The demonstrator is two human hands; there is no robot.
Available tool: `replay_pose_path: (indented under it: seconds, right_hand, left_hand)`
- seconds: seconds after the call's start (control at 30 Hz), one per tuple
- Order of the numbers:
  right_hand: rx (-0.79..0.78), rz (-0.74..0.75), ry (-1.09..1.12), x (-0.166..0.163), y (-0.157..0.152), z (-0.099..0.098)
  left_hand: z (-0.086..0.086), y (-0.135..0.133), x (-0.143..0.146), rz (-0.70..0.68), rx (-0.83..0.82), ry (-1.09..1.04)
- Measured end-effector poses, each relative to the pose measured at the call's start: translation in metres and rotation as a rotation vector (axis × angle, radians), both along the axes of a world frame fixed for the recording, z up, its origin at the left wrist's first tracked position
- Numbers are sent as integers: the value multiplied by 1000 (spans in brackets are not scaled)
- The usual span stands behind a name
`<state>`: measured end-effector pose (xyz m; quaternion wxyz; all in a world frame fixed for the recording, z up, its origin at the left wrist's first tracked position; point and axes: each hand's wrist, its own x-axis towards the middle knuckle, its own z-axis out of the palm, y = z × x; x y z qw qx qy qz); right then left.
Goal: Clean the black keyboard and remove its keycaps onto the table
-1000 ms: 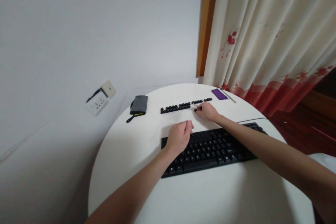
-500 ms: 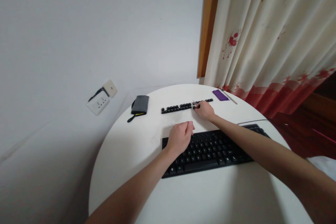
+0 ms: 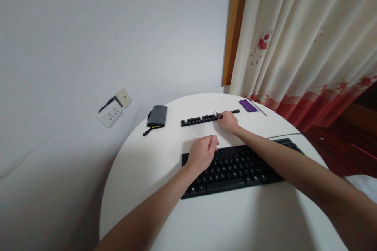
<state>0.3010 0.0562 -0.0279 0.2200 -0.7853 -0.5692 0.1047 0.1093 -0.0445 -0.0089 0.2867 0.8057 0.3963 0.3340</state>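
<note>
My right hand (image 3: 227, 120) is closed in a pinch at the row of loose black keycaps (image 3: 196, 120) on the far side of the table. Thin metal wires, apparently a wire keycap puller (image 3: 216, 113), stick out from its fingertips; whether a keycap is in them is too small to tell. Over the upper left part of the black keyboard (image 3: 226, 184), my left hand (image 3: 203, 151) is curled closed. What its fingers hold, if anything, is hidden. My right forearm covers part of the keyboard's right side.
A grey pouch (image 3: 158, 116) with a loop lies at the table's left edge. On the right are a purple cloth (image 3: 247, 105) and a thin light stick (image 3: 259, 108). A cable (image 3: 284, 135) runs behind the keyboard. The round white table (image 3: 132, 172) stands by the wall and curtain.
My right hand has shifted slightly, and the wires now stand a little farther left over the keycap row. My left hand keeps its place.
</note>
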Motion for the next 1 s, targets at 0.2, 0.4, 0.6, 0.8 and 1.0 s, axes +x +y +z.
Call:
replay_pose_path:
  seconds: [0.2, 0.4, 0.6, 0.8, 1.0]
  right_hand:
    - [10, 3, 12, -2, -1, 3]
    - [23, -2, 36, -3, -1, 3]
    - [89, 28, 86, 4, -6, 19]
    - [263, 93, 188, 29, -43, 63]
    - [627, 212, 344, 48, -117, 77]
  left_hand:
    - [0, 0, 0, -2, -23, -33]
    - [1, 0, 0, -7, -30, -37]
    - [0, -1, -1, -3, -28, -34]
    - [2, -2, 0, -7, -18, -28]
    - [5, -1, 0, -33, -10, -4]
